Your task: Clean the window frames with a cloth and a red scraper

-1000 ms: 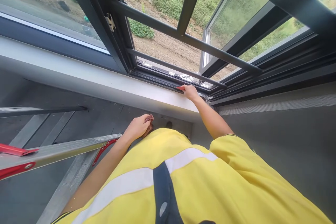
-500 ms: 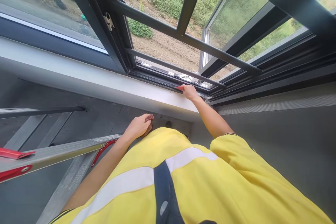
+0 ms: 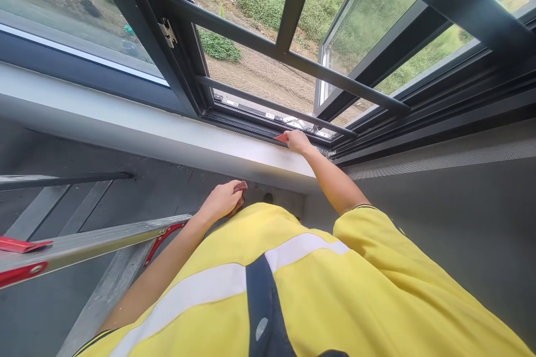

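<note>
r hand (image 3: 297,141) pinches red flat tool (image 3: 282,138) at lower window frame (image 3: 243,124), approx same spot as before; l hand (image 3: 220,201) grips brown cloth (image 3: 240,187), unchanged; work still local.

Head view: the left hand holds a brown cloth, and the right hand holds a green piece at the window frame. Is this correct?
Not green: the head view shows a red piece. The right hand holds it at the window frame, and the left hand holds a brown cloth.

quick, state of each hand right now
Left hand: closed, holding a reddish-brown cloth.
Right hand: closed, holding a small flat red piece.
</note>
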The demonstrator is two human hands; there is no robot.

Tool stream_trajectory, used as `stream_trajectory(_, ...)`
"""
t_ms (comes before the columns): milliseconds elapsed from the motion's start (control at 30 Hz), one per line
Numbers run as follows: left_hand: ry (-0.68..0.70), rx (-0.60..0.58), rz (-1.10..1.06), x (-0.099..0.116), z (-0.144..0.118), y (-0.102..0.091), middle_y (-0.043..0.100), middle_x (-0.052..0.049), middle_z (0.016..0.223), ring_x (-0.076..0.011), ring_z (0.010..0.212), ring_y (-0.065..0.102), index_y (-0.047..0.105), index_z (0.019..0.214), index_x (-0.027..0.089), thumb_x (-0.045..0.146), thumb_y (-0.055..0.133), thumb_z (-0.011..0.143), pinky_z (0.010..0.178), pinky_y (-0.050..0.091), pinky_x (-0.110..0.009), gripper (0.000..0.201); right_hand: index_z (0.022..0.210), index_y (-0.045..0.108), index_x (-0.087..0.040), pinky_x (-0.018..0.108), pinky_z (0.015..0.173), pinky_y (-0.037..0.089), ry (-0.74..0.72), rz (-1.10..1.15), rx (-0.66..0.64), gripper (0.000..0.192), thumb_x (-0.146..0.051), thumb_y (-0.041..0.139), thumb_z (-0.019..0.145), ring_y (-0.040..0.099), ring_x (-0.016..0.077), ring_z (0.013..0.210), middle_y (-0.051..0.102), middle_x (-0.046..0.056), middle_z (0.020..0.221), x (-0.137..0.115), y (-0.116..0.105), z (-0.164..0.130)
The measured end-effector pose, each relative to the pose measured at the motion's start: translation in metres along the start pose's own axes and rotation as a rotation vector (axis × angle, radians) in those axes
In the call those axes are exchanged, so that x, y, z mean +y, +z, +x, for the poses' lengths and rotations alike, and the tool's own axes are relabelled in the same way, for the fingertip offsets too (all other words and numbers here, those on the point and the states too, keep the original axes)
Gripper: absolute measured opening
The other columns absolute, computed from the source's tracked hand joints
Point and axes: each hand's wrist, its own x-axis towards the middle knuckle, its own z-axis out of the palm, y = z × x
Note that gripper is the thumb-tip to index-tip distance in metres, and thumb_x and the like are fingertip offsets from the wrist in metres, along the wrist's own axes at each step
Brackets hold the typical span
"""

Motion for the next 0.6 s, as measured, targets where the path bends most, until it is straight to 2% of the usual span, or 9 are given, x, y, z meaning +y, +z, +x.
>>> stream_trajectory(267, -0.017, 0.02, -0.005, -0.008, -0.004, 0.004, 0.068, -0.007, 0.113, -0.0247, 0.099, 0.062, 0.062, 0.116, 0.023, 0.035, 0.038, 0.084, 0.08, 0.047, -0.03, 0.042, 0.113, 0.062, -0.024, 0.025, 0.073, 0.044, 0.069, 0.003, 0.062, 0.031, -0.017, 0.048, 0.086, 0.064, 0.0215, 0.091, 0.069, 0.007, 0.101, 0.006, 0.011, -0.002)
stream_trajectory(467, -0.025, 0.011, -0.014, -0.004, -0.004, 0.005, 0.07, -0.007, 0.107, -0.0237, 0.095, 0.064, 0.063, 0.114, 0.023, 0.033, 0.039, 0.083, 0.076, 0.048, -0.029, 0.041, 0.11, 0.062, -0.022, 0.027, 0.074, 0.045, 0.088, -0.069, 0.049, 0.03, -0.013, 0.048, 0.084, 0.064, 0.0223, 0.089, 0.069, 0.008, 0.096, -0.007, 0.005, -0.003)
stream_trajectory(600, -0.007, -0.004, -0.014, 0.003, -0.001, 0.005, 0.071, -0.007, 0.105, -0.0231, 0.093, 0.064, 0.064, 0.112, 0.023, 0.03, 0.041, 0.081, 0.076, 0.048, -0.028, 0.04, 0.109, 0.062, -0.023, 0.025, 0.075, 0.045, 0.078, -0.066, 0.018, 0.032, -0.01, 0.051, 0.082, 0.063, 0.0215, 0.092, 0.068, 0.007, 0.1, -0.015, 0.0, -0.001)
